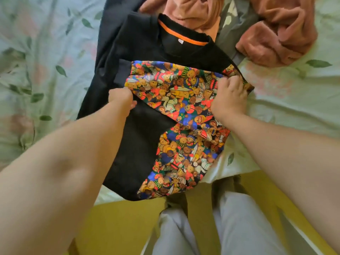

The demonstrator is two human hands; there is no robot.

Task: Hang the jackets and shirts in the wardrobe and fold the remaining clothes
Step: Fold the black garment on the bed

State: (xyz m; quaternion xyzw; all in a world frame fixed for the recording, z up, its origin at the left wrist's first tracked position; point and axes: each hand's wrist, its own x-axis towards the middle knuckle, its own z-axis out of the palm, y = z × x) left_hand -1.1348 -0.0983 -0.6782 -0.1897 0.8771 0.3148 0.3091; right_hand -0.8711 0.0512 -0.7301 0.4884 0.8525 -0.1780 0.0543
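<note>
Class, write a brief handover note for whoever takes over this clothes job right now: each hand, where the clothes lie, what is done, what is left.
Left hand grips the teddy-bear top at its left edge; right hand grips its right edge.
The top lies on the bed sheet, collar away, partly over a dark garment; a pink fleece garment lies crumpled beyond the collar.
Done: top laid out.
Left: fold the top, then deal with the dark garment and fleece; no wardrobe in view.
</note>
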